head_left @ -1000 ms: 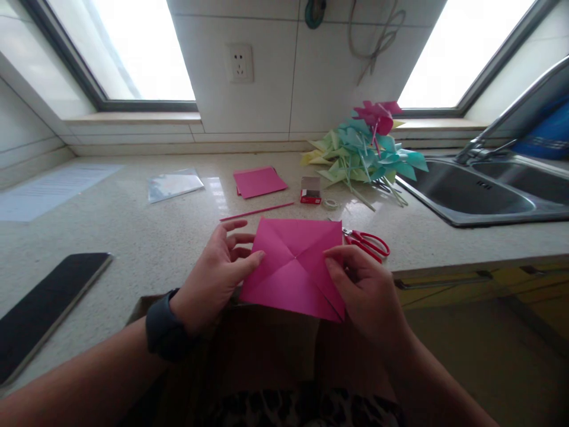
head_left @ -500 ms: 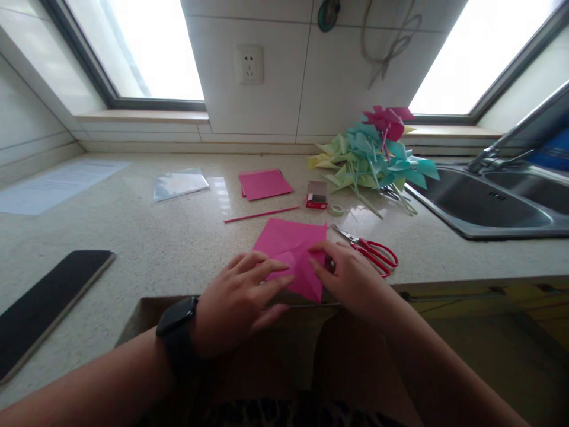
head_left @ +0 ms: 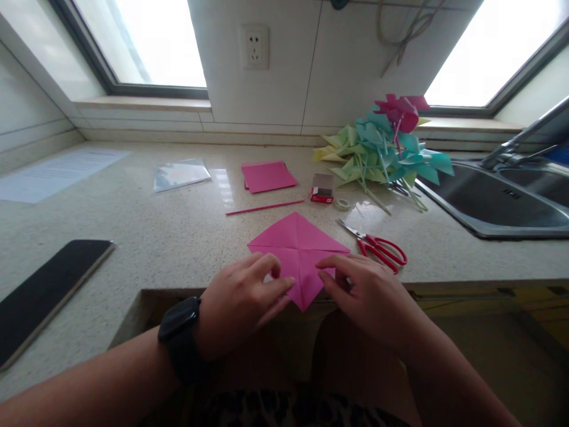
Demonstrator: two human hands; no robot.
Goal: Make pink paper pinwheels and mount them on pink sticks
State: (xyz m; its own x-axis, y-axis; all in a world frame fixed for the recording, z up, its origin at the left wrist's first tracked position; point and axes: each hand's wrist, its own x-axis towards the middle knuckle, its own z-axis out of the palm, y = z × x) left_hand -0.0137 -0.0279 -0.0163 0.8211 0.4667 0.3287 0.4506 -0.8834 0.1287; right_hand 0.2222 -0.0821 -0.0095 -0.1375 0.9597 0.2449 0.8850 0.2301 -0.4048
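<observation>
A square sheet of pink paper lies turned like a diamond at the counter's front edge. Two creases cross at its middle, and its near corner hangs past the edge. My left hand, with a black watch on the wrist, is curled round the lower left side, its thumb on the paper. On the lower right side, my right hand has its thumb and forefinger at the paper, bent with a small gap between them. Red-handled scissors lie with blades parted just beyond my right hand.
Behind the sheet are a thin pink stick, pink paper squares, a small red box and a tape roll. Paper pinwheels are heaped by the sink. A phone lies left; a clear packet lies farther back.
The paper has turned from a squarer angle to a diamond and now lies flatter, its crossed creases showing. My left fingers have curled in, and my right hand has shifted slightly right and nearer.
</observation>
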